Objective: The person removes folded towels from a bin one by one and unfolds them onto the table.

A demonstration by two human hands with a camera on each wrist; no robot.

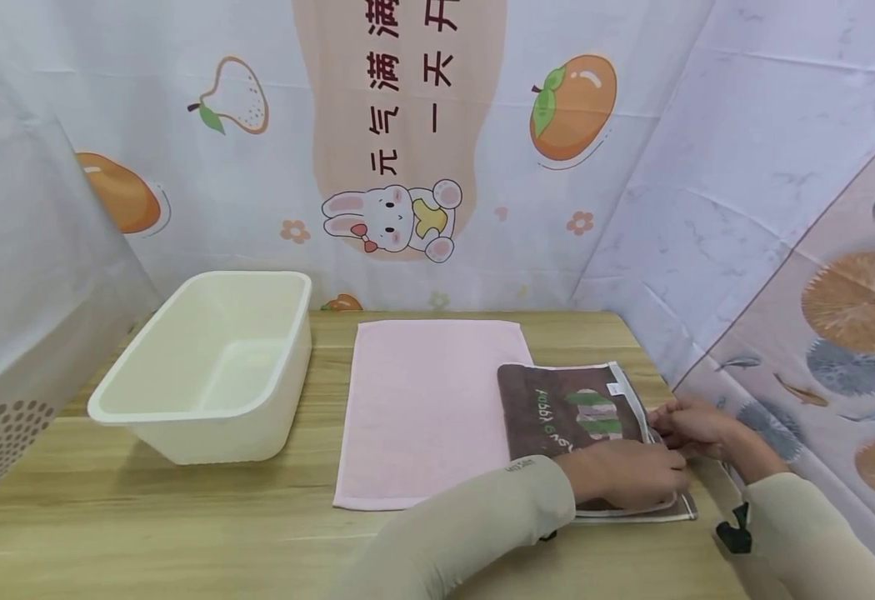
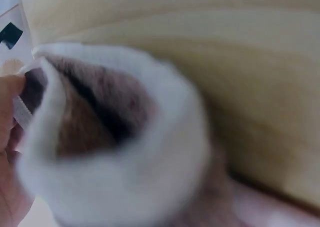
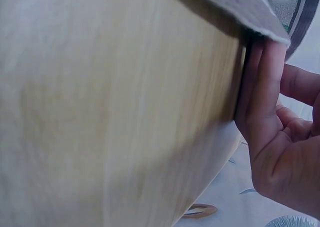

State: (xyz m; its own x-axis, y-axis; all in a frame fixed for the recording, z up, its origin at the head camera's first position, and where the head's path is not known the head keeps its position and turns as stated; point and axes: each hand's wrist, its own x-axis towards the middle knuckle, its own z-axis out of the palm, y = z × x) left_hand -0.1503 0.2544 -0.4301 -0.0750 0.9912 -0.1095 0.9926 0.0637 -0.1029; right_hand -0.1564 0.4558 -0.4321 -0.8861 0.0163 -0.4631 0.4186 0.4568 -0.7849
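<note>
A brown towel point(image 1: 520, 408) with white edging, green lettering and a green-and-white design lies folded at the right, partly over a flat pink towel point(image 1: 422, 408). My left hand point(image 1: 625, 473) reaches across its near part and grips the right side. Close by, my right hand point(image 1: 696, 425) pinches the same side near the white label. In the right wrist view, the right hand point(image 3: 280, 137) has fingertips under the brown towel's edge point(image 3: 245, 9). The left wrist view shows the towel's white border point(image 2: 185, 122) curled up and blurred. Left fingertips are partly hidden.
A cream plastic basin point(image 1: 287, 358) stands on the left of the wooden table point(image 1: 182, 533). Printed curtains point(image 1: 542, 275) hang behind the table and along its right side.
</note>
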